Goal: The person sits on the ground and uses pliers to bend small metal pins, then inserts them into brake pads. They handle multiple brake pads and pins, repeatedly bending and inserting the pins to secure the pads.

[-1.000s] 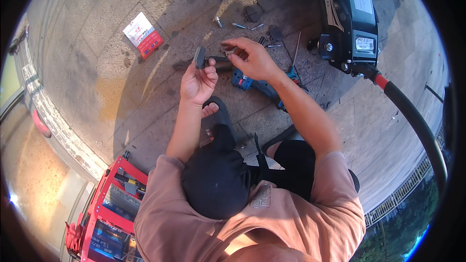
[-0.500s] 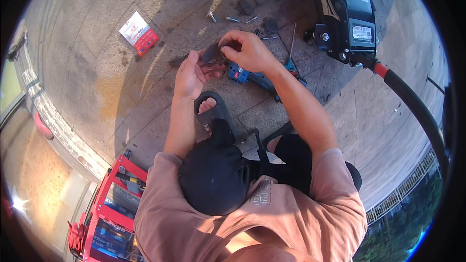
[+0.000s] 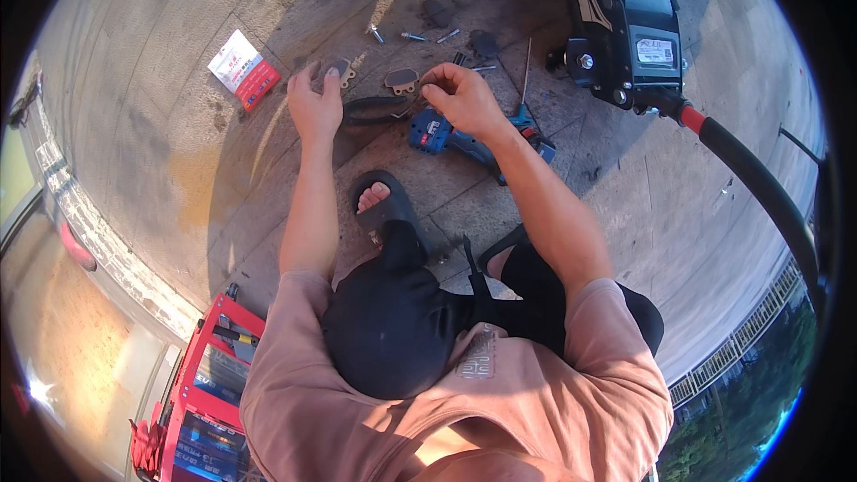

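My left hand (image 3: 314,105) reaches forward, its fingers and thumb around the edge of a grey brake pad (image 3: 342,70) and partly covering it. A second brake pad (image 3: 402,79), with tabs along its lower edge, shows just left of my right hand (image 3: 466,102). The right thumb and fingers are pinched together beside that pad; whether they grip its edge or some small piece is hidden. Between my hands lie dark-handled pliers (image 3: 375,110). Under the right hand is a blue power tool (image 3: 433,131) on the paving.
Several bolts (image 3: 413,36) lie beyond my hands. A red and white packet (image 3: 244,70) is at the left. Right of the power tool is a long-shafted tool (image 3: 525,89). A black floor jack (image 3: 625,62) stands right, its handle (image 3: 759,165) curving back. A red rack (image 3: 210,366) is lower left.
My hands have moved apart: the left went left and forward, while the right shifted slightly right and lower. Two brake pads now show, where one dark piece was between my hands.
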Tool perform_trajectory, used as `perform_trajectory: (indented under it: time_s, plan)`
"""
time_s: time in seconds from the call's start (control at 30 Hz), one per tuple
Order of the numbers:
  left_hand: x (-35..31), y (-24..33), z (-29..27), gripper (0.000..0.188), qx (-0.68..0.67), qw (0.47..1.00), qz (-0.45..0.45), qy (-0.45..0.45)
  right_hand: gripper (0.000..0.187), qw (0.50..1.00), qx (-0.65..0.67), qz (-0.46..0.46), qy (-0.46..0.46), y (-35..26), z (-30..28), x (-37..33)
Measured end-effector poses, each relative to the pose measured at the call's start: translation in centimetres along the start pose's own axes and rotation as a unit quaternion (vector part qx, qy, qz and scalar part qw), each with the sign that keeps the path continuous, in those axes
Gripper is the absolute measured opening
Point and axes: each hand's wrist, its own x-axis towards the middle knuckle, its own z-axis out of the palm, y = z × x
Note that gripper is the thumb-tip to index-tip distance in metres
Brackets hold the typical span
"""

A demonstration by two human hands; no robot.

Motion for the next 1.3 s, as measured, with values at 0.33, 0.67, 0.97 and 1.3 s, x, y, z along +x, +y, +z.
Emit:
perform_trajectory:
  time_s: [0.33, 0.67, 0.97, 1.3]
  plan:
    - [-9.3, 4.8, 2.3, 0.036, -0.342, 0.914, -0.077, -0.205, 0.012, 0.948, 0.313, 0.060, 0.022, -0.2, 2.4, -2.7]
    - [-8.1, 3.0, 0.6, 0.013, -0.457, 0.870, -0.121, -0.143, 0.024, 0.985, -0.079, -0.051, 0.147, 1.0, -3.6, -2.0]
    - [-7.5, -0.3, -3.1, 0.012, -0.405, 0.901, -0.152, -0.010, 0.019, 0.922, -0.295, -0.230, 0.102, 2.1, -2.3, -2.8]
    - [-10.1, 3.2, -6.3, 0.020, -0.433, 0.890, -0.144, -0.014, 0.061, 0.785, -0.593, -0.153, -0.089, 2.9, 11.0, 3.5]
